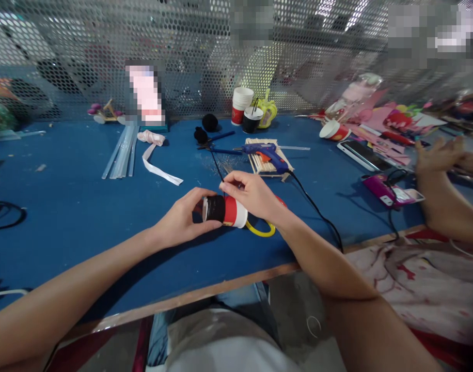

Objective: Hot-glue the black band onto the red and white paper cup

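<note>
A red and white paper cup (232, 209) lies on its side just above the blue table, its base end wound with black yarn (215, 208). My left hand (182, 216) is closed round that wound end, thumb below and fingers above. Over the cup, my right hand (254, 192) pinches a strand of the black yarn. The strand runs on from my fingertips towards a small black yarn ball (201, 135). Behind the cup, partly hidden by my right hand and wrist, a yellow loop (262, 232) rests on the table.
A blue glue gun (273, 159) lies on a small stick frame (255, 164), its cord trailing right. Pliers (224, 151), stacked cups (242, 101), a black-wrapped cup (252, 120), glue sticks (122, 152) and white ribbon (159, 168) lie around. Another person's hand (440, 155) is at right.
</note>
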The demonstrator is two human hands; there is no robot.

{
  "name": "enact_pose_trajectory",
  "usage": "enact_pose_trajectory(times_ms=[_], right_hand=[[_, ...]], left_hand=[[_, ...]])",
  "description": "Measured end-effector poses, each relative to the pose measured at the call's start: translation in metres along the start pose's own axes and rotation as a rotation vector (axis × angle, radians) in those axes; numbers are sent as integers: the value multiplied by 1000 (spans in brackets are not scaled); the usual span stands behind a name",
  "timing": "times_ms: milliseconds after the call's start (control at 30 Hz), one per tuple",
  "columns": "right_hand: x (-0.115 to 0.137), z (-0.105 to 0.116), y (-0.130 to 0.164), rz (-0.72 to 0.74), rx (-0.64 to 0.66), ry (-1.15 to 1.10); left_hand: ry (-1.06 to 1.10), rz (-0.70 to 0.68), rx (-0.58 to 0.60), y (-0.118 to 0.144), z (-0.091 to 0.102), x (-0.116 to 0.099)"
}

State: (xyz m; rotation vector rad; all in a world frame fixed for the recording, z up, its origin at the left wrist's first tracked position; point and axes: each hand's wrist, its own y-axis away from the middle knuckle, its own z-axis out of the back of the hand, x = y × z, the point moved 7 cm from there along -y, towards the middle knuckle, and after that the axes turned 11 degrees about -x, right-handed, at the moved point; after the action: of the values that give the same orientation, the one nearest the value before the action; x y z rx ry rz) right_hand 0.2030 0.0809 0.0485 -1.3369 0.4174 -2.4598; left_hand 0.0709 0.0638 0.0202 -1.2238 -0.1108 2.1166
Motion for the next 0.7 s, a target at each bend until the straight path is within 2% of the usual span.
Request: enact_pose_trajectory(times_ms=[200,367,500,567,600,700], right_hand=[[8,4,-4,21,-21,-69],[5,-7,-7,-7,85,-107],[-2,-14,-8,-33,148,-101],[-7,-4,-12,-44,80,-38],[-10,7,-15,-46,-2,9],[-20,61,-23,-29,-365,185]], left_hand=[[-35,-128,-17,2,2,-13],[-139,-254,47,5,-1,-21],[-203,-256,73,5,-1,-24],[-200,-237,64,4,0,-23],[-192,-228,60,4,1,-23],[-171,-209,42,2,3,-21]])
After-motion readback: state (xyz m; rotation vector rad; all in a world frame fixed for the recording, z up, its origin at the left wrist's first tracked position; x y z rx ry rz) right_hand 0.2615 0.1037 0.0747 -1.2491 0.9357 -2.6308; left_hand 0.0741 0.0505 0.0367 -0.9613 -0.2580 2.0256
